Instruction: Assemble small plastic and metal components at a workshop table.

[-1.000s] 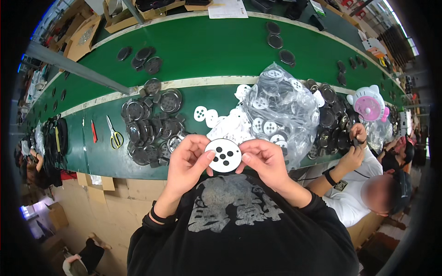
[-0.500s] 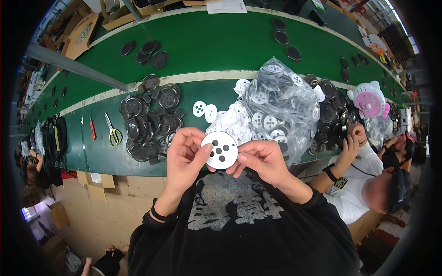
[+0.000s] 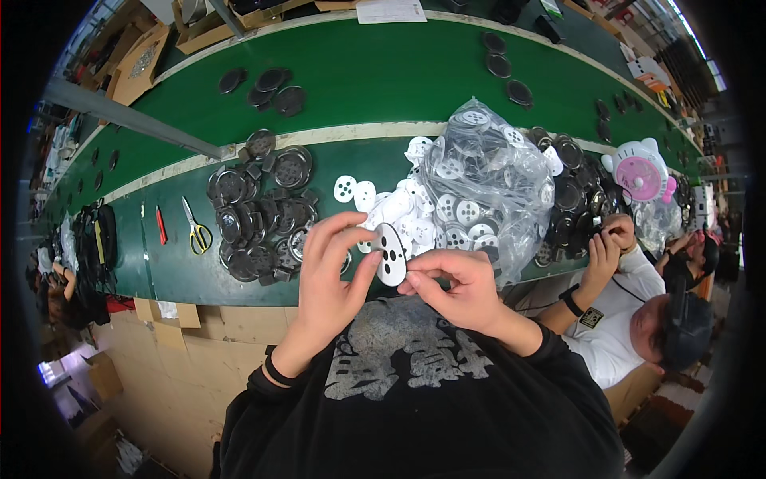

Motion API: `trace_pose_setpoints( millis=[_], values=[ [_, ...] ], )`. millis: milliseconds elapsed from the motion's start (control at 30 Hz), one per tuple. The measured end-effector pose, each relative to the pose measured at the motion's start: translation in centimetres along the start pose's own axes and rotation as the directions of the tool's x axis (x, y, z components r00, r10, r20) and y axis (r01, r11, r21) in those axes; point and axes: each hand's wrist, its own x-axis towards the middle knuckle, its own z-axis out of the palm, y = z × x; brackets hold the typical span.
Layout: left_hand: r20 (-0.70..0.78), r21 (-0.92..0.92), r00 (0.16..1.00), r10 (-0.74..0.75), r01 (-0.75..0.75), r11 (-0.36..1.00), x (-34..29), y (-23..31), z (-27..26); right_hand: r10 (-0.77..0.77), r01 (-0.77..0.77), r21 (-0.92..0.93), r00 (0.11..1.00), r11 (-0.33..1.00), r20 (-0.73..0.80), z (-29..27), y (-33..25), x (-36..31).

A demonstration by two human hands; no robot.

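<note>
A white round disc (image 3: 392,254) with several black holes is held up in front of my chest, tilted so that it shows as a narrow oval. My right hand (image 3: 461,289) pinches its lower right edge between thumb and fingers. On the other side, my left hand (image 3: 333,275) has thumb and fingertips at the disc's left edge; the exact contact is partly hidden. Just beyond my hands lies a heap of similar white discs (image 3: 396,209). A clear plastic bag (image 3: 499,180) with more of them stands to its right.
Dark round parts (image 3: 259,215) are piled left of my hands, with yellow-handled scissors (image 3: 198,231) and a red cutter (image 3: 160,225) farther left. A green belt (image 3: 359,80) carries dark discs behind. At right are another dark pile (image 3: 570,195), a pink-and-white fan (image 3: 641,174) and a co-worker (image 3: 614,319).
The white disc has turned from facing me to nearly edge-on. My left hand's fingers have shifted along its edge. Dark discs on the belt have moved right.
</note>
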Motion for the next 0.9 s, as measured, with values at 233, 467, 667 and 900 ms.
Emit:
trace_pose_setpoints(
  millis=[233,467,667,900],
  values=[
    [0.051,0.081,0.961,0.27,-0.274,0.958,-0.2,1.7,-0.2,0.058,-0.053,0.069,0.996,0.996,-0.074,0.3,-0.2,0.1],
    [0.028,0.044,0.966,0.256,-0.257,0.965,-0.4,1.6,0.0,0.126,-0.113,0.222,0.991,0.968,-0.044,0.4,-0.3,0.0],
    [0.009,0.077,0.97,0.244,-0.244,0.967,-0.1,1.9,0.2,0.172,-0.159,0.285,0.985,0.945,-0.021,0.3,-0.1,0.2],
    [0.001,0.042,0.983,0.181,-0.181,0.983,-0.4,2.0,0.1,0.16,-0.145,0.317,0.987,0.937,-0.021,0.6,-0.3,0.1]
  ],
)
